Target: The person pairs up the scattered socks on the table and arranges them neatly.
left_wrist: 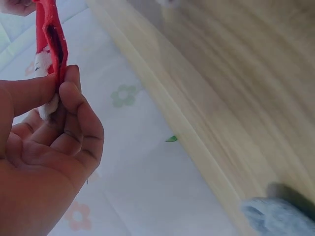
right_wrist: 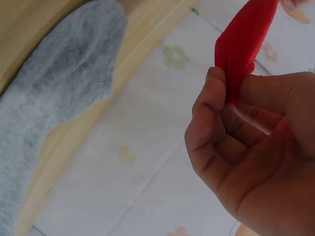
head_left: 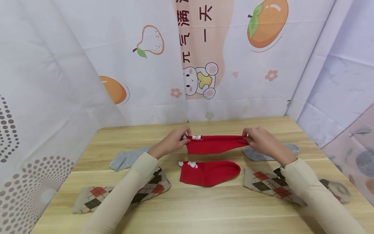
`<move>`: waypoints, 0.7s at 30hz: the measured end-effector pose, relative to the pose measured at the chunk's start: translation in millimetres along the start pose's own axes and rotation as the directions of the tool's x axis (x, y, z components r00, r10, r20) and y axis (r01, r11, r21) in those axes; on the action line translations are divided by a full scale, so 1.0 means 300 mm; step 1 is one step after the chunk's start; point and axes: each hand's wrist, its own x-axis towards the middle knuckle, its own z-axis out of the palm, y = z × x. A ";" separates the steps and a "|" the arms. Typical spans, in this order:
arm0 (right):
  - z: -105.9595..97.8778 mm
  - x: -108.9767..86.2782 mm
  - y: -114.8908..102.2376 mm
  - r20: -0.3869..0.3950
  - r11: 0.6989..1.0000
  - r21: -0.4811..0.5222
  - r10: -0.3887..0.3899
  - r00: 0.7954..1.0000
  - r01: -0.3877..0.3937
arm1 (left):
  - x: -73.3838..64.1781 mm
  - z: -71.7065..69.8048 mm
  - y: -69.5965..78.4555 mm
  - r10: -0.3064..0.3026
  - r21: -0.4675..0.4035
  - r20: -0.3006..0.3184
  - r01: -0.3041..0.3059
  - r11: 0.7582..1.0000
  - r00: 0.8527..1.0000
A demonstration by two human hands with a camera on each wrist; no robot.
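Observation:
Stretched level between both hands, a red sock point(head_left: 214, 144) with a white figure near its cuff hangs above the table. My left hand point(head_left: 175, 142) pinches its cuff end between thumb and fingers; in the left wrist view the sock's opening shows as a dark slit. At the toe end, my right hand point(head_left: 263, 142) pinches the fabric, seen closely in the right wrist view too. A matching red sock point(head_left: 208, 174) lies flat on the table just nearer to me, its toe pointing right.
Grey socks lie behind the forearms, one at left point(head_left: 127, 158) and one at right point(head_left: 254, 154). Argyle socks lie partly under the sleeves, one left point(head_left: 94, 198) and one right point(head_left: 270, 183). A printed curtain point(head_left: 152, 78) hangs behind the wooden table point(head_left: 190, 208).

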 end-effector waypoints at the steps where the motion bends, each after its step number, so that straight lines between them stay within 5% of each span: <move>1: -0.001 -0.001 -0.004 0.011 1.000 0.001 -0.002 1.000 0.002 | -0.009 0.000 0.003 -0.002 -0.004 0.002 0.002 1.000 1.000; 21: -0.008 -0.027 -0.107 0.098 0.997 0.018 -0.078 0.992 0.077 | -0.159 -0.005 0.048 -0.024 0.044 0.026 0.023 0.999 0.999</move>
